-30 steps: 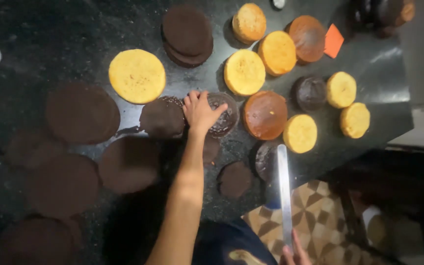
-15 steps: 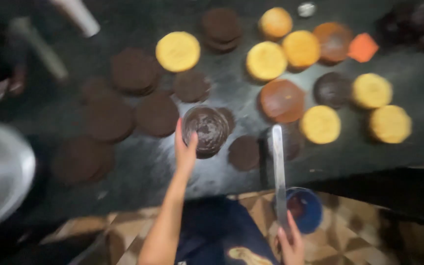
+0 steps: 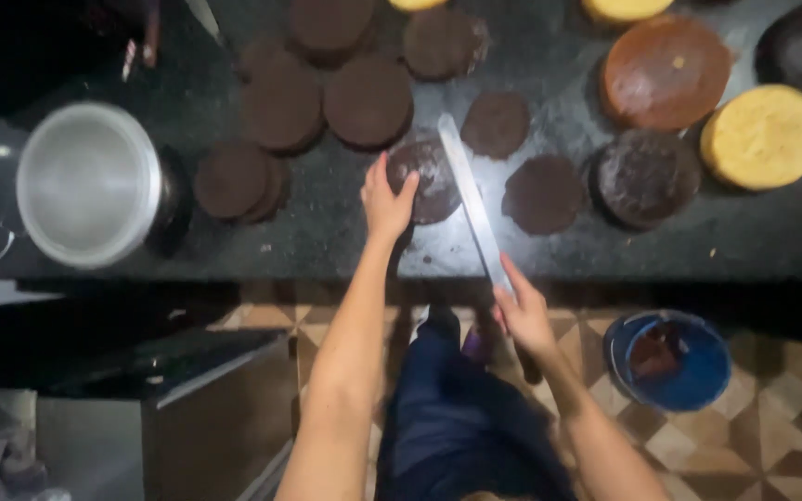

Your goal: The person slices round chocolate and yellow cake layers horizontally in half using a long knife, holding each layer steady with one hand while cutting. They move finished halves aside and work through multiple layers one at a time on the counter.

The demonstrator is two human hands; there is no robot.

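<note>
Dark counter [image 3: 327, 241], crowded with cakes. Left hand [image 3: 385, 199] spread open, steadying chocolate cake [image 3: 427, 181]; right hand [image 3: 523, 315] gripping long knife [image 3: 472, 199]. Best kept level, sawing gently.

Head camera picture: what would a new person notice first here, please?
Probably the long knife, held in the right hand, its blade lying across a small dark round cake near the counter's front edge, which the left hand steadies. Many dark brown cakes crowd the black counter behind, with a yellow cake at far right. A shiny metal pot stands at left.
</note>
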